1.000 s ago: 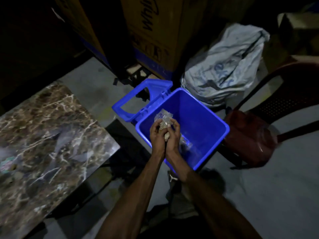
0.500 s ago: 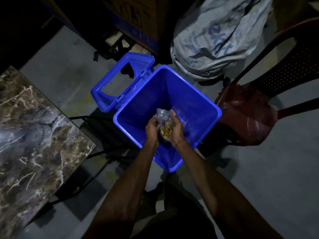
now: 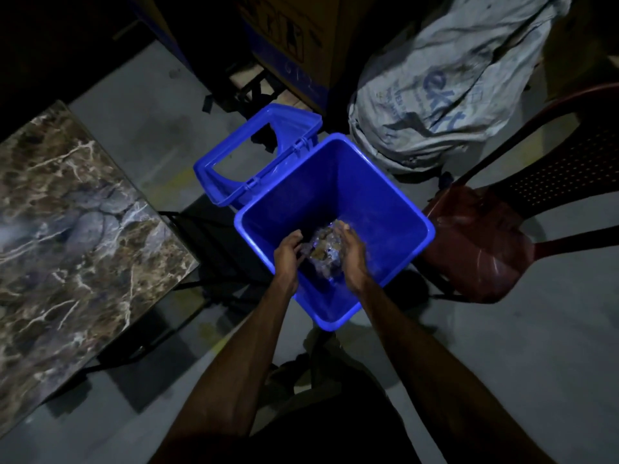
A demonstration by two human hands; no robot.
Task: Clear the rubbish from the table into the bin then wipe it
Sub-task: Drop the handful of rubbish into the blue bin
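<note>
The rubbish (image 3: 324,256) is a crumpled clear plastic wrapper with brownish scraps bunched inside. It sits between both hands, above the open mouth of the blue bin (image 3: 385,209), whose hinged lid (image 3: 254,162) hangs open on the far-left side. The left hand (image 3: 287,254) has its fingers loosely spread beside the bundle; whether they touch it cannot be told. The right hand (image 3: 351,254) cups the other side with relaxed fingers, blurred at the tips, so a firm hold cannot be confirmed. The bundle is judged light, soft and compressible, with a slick film surface. Loose scraps may spill from any open fold, so support from below with both palms suits it best. The marble-patterned table (image 3: 67,229) stands well apart to the left; no rubbish can be made out on its visible part, and wiping is judged not yet begun
</note>
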